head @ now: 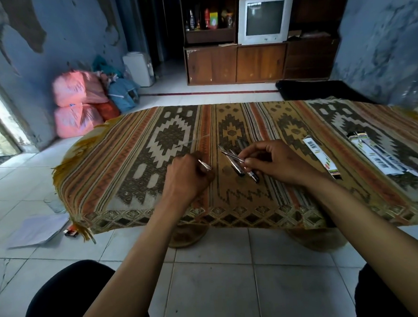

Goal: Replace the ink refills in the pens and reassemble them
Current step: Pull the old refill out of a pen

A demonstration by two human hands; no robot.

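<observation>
My left hand [188, 178] rests on the patterned cloth and grips a silver pen tip piece [205, 165], its point showing past the fingers. My right hand [273, 163] pinches a thin refill [232, 156] that slants up to the left over several dark pens [242, 165] lying on the cloth. A clear thin refill [194, 140] lies farther back on the cloth, left of centre. Refill packets lie to the right: one narrow packet [321, 157] and a pair of packets [379, 159] beyond it.
The low table [255, 216] is covered by a striped woven cloth. On the tiled floor at the left lie papers [39, 228], a glass [55, 204] and a small box [70, 232]. My knees show at the bottom corners.
</observation>
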